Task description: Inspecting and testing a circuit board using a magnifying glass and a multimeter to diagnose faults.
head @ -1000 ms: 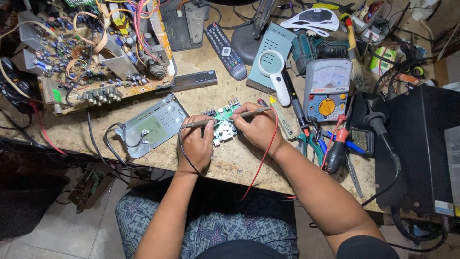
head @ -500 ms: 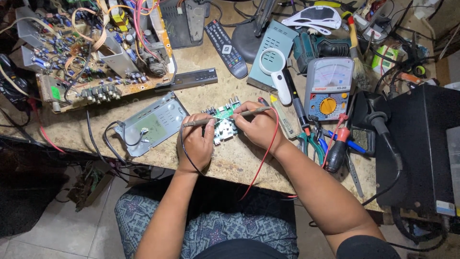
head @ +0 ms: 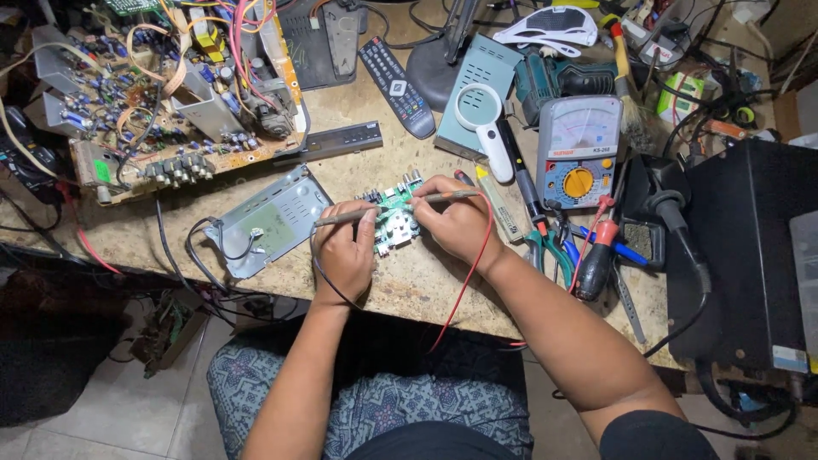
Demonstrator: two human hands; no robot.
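A cluttered repair counter [head: 400,290] of speckled stone fills the view. Near its front edge lies a small green circuit board [head: 394,223], thin, light and stiff, likely fragile at its solder joints and best taken by its bare edges. The left hand [head: 342,254] is closed round one probe [head: 345,218]; the right hand [head: 456,223] pinches a red-leaded probe [head: 443,197], both tips on the board. Just beside sit a grey metal cover [head: 271,220], pliers [head: 545,247], an analogue multimeter [head: 579,152] and a magnifying glass [head: 481,119]; trailing leads crowd the right.
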